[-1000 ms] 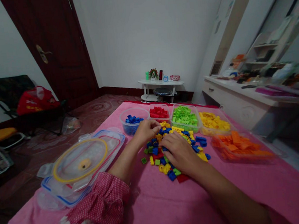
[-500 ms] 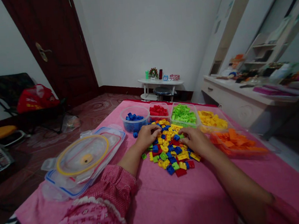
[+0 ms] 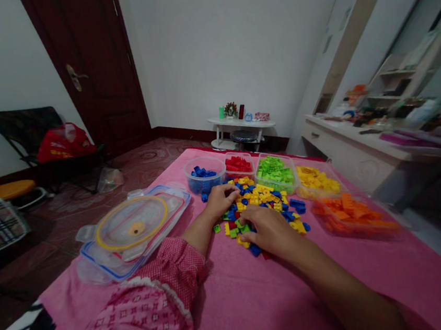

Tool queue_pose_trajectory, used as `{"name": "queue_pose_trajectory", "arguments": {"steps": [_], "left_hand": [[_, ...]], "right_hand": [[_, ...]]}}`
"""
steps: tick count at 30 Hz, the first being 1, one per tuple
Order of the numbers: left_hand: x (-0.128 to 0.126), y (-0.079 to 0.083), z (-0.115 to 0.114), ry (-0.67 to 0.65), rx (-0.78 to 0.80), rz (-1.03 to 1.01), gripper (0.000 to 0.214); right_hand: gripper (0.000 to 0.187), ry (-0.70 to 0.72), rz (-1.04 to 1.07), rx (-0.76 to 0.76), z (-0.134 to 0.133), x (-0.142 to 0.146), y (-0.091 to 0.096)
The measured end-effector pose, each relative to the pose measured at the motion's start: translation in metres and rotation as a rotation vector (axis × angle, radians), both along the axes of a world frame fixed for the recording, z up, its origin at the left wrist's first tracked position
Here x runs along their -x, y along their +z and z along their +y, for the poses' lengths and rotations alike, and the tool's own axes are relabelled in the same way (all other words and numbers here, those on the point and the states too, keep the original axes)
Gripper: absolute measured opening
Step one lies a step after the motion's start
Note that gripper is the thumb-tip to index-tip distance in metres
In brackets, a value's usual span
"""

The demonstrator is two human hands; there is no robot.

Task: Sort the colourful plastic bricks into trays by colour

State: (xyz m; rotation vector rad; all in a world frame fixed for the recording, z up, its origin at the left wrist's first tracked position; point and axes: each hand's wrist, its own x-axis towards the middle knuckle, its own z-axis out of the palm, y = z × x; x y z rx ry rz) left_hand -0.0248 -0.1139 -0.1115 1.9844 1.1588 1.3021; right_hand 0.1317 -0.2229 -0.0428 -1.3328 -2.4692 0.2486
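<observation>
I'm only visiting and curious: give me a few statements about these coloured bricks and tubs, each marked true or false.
1. The left hand and right hand both touch the mixed pile of bricks. True.
2. The round tub holds green bricks. False: it holds blue bricks; the green ones fill a rectangular tub.
3. The stack of lids lies left of the pile. True.
4. The orange bricks sit at the far left of the row. False: they lie at the far right.
</observation>
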Motion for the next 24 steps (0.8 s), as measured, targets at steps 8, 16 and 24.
{"name": "queue_pose_trajectory", "arguments": {"steps": [8,16,24], "left_hand": [[-0.001,-0.003,0.002,0.010,-0.008,-0.001,0.020],[-0.001,0.000,-0.001,0.030,-0.011,0.020,0.021],[-0.002,0.005,-0.005,0.056,0.011,0.068,0.022]], "right_hand": [[0.009,-0.062,-0.005,0.020,0.006,-0.006,0.002],[0.003,-0.111,0.182,-0.090,0.012,-0.012,0.014],[0.006,-0.268,0.129,-0.172,0.058,-0.043,0.034]]}}
